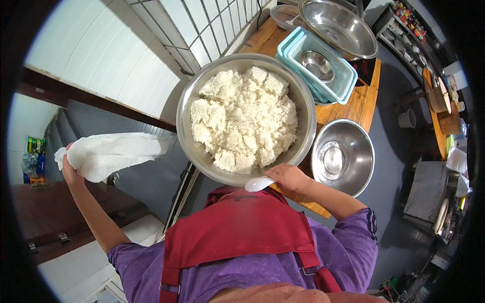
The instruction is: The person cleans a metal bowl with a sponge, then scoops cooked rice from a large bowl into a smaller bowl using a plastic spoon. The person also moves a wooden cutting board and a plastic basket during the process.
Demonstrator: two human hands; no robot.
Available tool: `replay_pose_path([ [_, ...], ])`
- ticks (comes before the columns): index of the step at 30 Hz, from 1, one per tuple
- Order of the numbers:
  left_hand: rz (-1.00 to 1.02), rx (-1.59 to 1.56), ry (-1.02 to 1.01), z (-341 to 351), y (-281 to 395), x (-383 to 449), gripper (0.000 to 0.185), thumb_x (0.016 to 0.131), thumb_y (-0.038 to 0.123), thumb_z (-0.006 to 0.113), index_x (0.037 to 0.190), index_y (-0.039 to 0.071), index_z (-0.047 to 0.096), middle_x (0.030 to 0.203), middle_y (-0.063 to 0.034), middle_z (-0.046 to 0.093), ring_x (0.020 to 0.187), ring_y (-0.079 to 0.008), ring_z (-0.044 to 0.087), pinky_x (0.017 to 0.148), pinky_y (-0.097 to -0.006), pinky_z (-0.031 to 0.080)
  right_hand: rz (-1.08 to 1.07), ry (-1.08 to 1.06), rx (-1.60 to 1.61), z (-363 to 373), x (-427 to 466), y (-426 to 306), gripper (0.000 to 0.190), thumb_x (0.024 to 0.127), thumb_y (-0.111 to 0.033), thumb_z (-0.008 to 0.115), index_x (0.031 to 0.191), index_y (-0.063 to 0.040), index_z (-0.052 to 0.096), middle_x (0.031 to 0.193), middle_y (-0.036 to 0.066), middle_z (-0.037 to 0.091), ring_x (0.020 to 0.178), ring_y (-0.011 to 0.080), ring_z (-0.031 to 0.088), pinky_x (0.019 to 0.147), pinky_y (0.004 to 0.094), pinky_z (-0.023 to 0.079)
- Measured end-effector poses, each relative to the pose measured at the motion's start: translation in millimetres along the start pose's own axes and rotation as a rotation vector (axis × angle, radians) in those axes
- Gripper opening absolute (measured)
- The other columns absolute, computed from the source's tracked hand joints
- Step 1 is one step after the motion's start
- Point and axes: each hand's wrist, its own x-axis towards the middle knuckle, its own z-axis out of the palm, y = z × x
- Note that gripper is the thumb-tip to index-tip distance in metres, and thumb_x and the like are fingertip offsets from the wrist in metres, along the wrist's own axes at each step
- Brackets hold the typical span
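Observation:
Out to the left, my left hand (72,168) grips a white cloth (117,151), which stretches out to the right, blurred at its far end. My right hand (290,177) holds a white spoon (258,184) at the near rim of a large steel basin (185,125). Inside the basin lies a heap of white, crumbly, clumped food (246,117) that looks like cooked rice. Part of the spoon's handle is hidden by my fingers. Right of the basin, close to my right forearm, sits a smaller steel bowl (333,159) with nothing visible in it.
The wooden table (348,110) also carries light-blue plastic baskets (341,89) with a small steel bowl (317,66) inside. Behind them are another steel basin (341,28) and a clear plastic bowl (284,17). A tiled wall (201,30) borders the far left. Shelves (409,34) stand at far right.

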Motion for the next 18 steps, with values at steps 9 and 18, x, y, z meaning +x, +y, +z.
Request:
replay_pose_path([
  [9, -0.005, 0.408, 0.151, 120, 88, -138, 0.037, 0.086, 0.024, 0.063, 0.119, 0.007, 0.058, 0.106, -0.0075, 0.062, 0.098, -0.0191, 0.060, 0.087, -0.0323, 0.049, 0.414, -0.050, 0.303, -73, 44, -30, 0.028, 0.091, -0.017, 0.054, 0.116, -0.006, 0.062, 0.097, 0.011, 0.068, 0.084, 0.0262, 0.063, 0.075, 0.0327, 0.048],
  [18, 0.197, -0.400, -0.039, 204, 109, -208, 0.051, 0.087, 0.023, 0.060, 0.131, 0.003, 0.046, 0.125, -0.0141, 0.054, 0.116, -0.0255, 0.054, 0.098, -0.0405, 0.046, -0.276, 0.141, 1.295, -78, 173, -156, 0.087, 0.074, -0.028, 0.077, 0.146, -0.013, 0.030, 0.122, 0.007, 0.045, 0.088, 0.0131, 0.051, 0.073, 0.0268, 0.048],
])
